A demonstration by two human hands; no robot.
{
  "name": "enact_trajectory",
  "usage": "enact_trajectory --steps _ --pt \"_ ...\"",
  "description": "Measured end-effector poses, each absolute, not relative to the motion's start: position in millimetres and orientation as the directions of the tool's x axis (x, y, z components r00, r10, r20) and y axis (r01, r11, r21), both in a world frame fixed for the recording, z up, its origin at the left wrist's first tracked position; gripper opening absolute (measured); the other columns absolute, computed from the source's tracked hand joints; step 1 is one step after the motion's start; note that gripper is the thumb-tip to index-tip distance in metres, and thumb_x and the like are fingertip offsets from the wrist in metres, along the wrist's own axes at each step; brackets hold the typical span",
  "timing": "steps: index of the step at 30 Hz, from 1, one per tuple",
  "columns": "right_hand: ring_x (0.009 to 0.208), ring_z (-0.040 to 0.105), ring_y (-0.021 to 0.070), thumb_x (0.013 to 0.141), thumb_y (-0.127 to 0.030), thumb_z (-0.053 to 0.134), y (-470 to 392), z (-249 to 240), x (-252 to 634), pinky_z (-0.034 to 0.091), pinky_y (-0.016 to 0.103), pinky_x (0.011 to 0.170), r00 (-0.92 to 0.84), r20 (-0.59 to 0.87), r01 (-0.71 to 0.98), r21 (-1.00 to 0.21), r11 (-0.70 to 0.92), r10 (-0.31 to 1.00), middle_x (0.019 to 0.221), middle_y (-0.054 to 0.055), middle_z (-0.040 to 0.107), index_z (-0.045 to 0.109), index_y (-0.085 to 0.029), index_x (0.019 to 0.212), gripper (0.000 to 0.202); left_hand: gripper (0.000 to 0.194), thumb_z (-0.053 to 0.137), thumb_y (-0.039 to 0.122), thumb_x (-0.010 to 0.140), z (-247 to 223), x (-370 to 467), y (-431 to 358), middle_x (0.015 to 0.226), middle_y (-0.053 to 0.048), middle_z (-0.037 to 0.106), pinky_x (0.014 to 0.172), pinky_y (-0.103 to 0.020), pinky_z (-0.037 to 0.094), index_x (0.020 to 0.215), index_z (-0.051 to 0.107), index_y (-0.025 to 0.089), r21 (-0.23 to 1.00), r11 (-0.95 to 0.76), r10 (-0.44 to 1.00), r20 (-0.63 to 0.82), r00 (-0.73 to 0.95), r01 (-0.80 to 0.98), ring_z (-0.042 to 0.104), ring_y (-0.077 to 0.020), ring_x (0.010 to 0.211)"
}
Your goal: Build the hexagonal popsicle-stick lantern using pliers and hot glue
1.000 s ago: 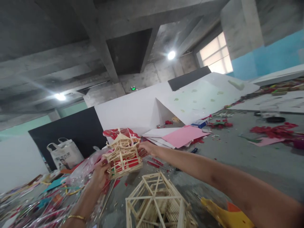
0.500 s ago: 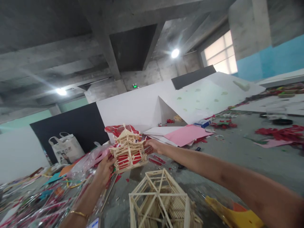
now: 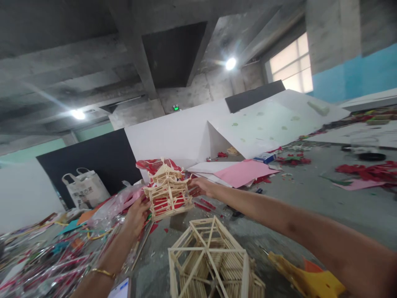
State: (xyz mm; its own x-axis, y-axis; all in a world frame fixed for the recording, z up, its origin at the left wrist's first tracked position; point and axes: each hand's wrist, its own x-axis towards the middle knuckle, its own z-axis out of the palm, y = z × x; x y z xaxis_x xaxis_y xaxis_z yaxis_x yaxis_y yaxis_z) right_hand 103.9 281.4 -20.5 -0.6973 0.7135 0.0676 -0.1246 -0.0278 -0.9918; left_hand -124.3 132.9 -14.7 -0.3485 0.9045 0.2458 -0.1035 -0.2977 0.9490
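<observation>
A small pagoda model (image 3: pixel 170 194) of pale wooden sticks, with tiered roofs and red pieces showing inside, is between my two hands. My left hand (image 3: pixel 138 213) grips its left side, the fingers partly hidden behind it. On the opposite side, my right hand (image 3: pixel 200 187) has its fingers closed at the model's edge, the fingertips partly hidden. The model looks slightly tilted; I cannot tell whether its base touches the table. Nearer to me stands a larger open stick frame (image 3: pixel 206 250) with spokes across its top, touched by neither hand.
Wrapped sticks and scraps (image 3: pixel 52 265) crowd the left, near a phone (image 3: pixel 120 288). A yellow tool (image 3: pixel 305 277) lies under my right forearm. Pink paper (image 3: pixel 243 172), a blue box (image 3: pixel 265 158) and red scraps (image 3: pixel 367 171) lie beyond. White boards (image 3: pixel 173 136) and a tote bag (image 3: pixel 87 188) stand behind.
The whole view has shifted up slightly, showing more of the phone. Both hands keep their places at the pagoda model's sides, with no clear movement of the model.
</observation>
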Motion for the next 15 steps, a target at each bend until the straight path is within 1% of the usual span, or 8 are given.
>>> enact_trajectory --steps 5,9,12,15 --pt "0.061 0.061 0.0131 0.066 -0.017 0.049 281.0 -19.1 103.2 0.049 0.028 0.065 -0.675 0.065 -0.133 -0.991 -0.035 0.735 0.077 0.005 0.066 0.060 -0.015 0.087 0.024 0.045 0.067 0.007 0.063 -14.3 -128.4 136.1 0.102 -0.005 0.067 0.074 -0.027 0.052 0.106 0.058 0.018 0.951 -0.292 0.913 0.245 -0.326 -0.104 0.064 -0.0200 0.089" --pt "0.063 0.062 0.0139 0.066 -0.016 0.050 282.9 -17.1 101.5 0.049 0.029 0.065 -0.683 0.067 -0.128 -0.991 -0.029 0.727 0.079 0.004 0.066 0.061 -0.015 0.090 0.026 0.042 0.065 0.003 0.062 -11.4 -129.4 139.3 0.095 -0.003 0.068 0.070 -0.025 0.053 0.102 0.060 0.017 0.951 -0.284 0.899 0.220 -0.379 -0.122 0.065 -0.0181 0.082" --pt "0.064 0.062 0.0145 0.068 -0.018 0.050 284.9 -15.4 99.4 0.049 0.030 0.066 -0.687 0.059 -0.121 -0.992 -0.034 0.724 0.079 0.004 0.066 0.060 -0.016 0.090 0.024 0.038 0.063 0.002 0.064 -9.7 -130.8 141.4 0.095 -0.004 0.068 0.070 -0.024 0.053 0.098 0.061 0.017 0.949 -0.295 0.899 0.236 -0.369 -0.112 0.065 -0.0178 0.082" --pt "0.062 0.062 0.0143 0.069 -0.019 0.050 285.8 -13.6 97.5 0.049 0.031 0.066 -0.692 0.057 -0.120 -0.992 -0.037 0.720 0.078 0.003 0.066 0.060 -0.017 0.090 0.023 0.035 0.061 0.000 0.063 -8.7 -132.5 143.3 0.090 -0.003 0.068 0.066 -0.022 0.053 0.094 0.061 0.016 0.948 -0.301 0.893 0.244 -0.379 -0.099 0.065 -0.0167 0.078"
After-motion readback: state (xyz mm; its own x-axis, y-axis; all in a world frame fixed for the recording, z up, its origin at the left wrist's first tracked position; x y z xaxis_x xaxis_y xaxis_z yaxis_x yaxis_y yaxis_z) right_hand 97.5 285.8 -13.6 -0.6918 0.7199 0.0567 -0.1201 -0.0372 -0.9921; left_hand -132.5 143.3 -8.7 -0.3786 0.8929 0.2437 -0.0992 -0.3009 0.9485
